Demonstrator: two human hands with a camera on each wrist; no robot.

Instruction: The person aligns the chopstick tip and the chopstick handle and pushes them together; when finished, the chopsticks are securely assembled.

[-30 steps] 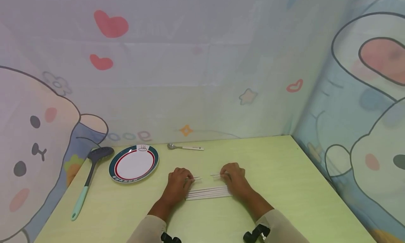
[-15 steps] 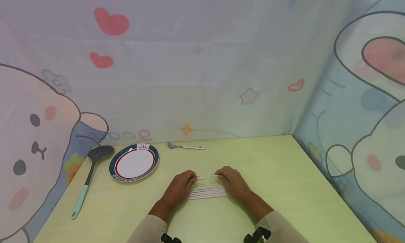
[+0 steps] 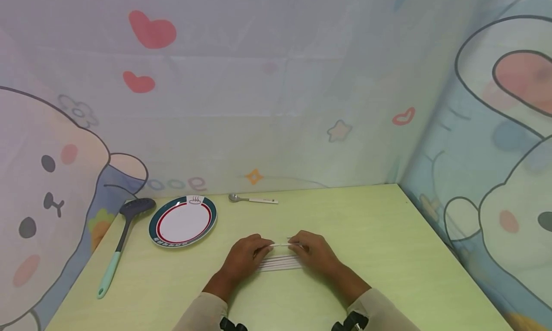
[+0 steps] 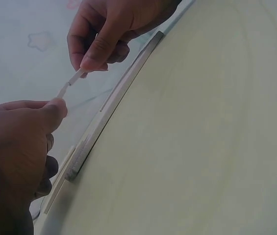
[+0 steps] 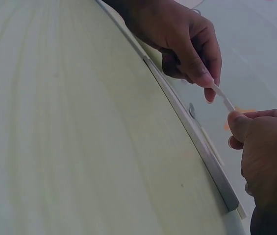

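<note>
Between the two hands a slim white stick (image 4: 74,78) runs from fingertip to fingertip, with a visible joint or break midway. My left hand (image 3: 247,255) pinches one end of it between thumb and forefinger. The other end is pinched the same way by my right hand (image 3: 318,252). Just below them in the head view, several thin white sticks (image 3: 280,263) lie side by side on the table, their ends hidden by the hands. From the right wrist, this row of sticks (image 5: 192,129) appears edge-on beneath the pinched piece.
A white plate (image 3: 183,224) with a dark green rim stands at the back left. Left of it lies a black slotted spoon (image 3: 122,235) with a mint handle. A small spoon (image 3: 254,200) rests near the table's back edge, before a printed cloth backdrop (image 3: 215,82).
Both hands have come closer together. The white stick ends, which stood apart in the earlier frames, now meet in line between the fingertips.
</note>
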